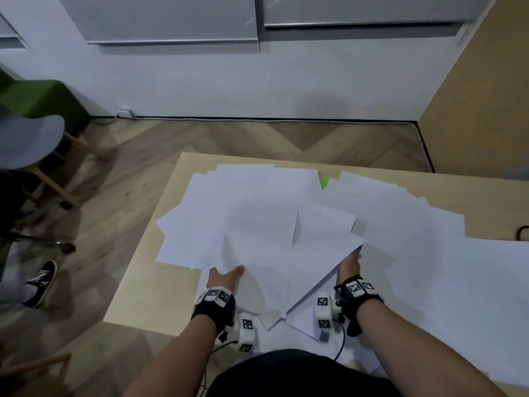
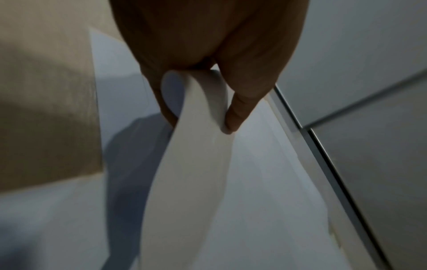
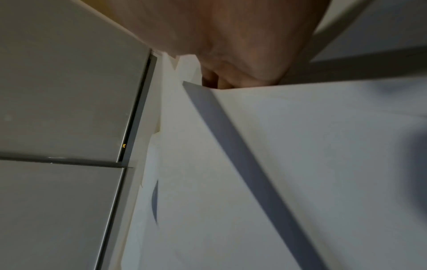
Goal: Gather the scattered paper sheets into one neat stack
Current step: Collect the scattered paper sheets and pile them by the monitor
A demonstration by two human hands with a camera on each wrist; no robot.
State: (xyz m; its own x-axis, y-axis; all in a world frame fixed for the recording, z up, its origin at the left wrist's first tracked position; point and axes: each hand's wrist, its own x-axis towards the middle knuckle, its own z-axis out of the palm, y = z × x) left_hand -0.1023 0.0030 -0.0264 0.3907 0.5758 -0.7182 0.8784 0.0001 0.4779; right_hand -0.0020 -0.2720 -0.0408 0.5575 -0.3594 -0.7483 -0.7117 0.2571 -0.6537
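Observation:
Several white paper sheets (image 1: pixel 257 213) lie fanned and overlapping across a light wooden table (image 1: pixel 143 282). A bunch of sheets (image 1: pixel 289 262) at the front is raised between both hands. My left hand (image 1: pixel 226 275) pinches its left edge; in the left wrist view the thumb and fingers of that hand (image 2: pixel 201 117) hold a curled paper edge (image 2: pixel 196 146). My right hand (image 1: pixel 349 265) reaches under the right side of the bunch. In the right wrist view its fingers (image 3: pixel 215 82) disappear behind the sheet's edge (image 3: pixel 300 127), thumb side in front.
A green object (image 1: pixel 323 183) peeks out between sheets at the table's far side. A black cable (image 1: pixel 522 233) lies at the right edge. A grey chair (image 1: pixel 28 138) and another person's shoe (image 1: pixel 40 282) are on the floor to the left.

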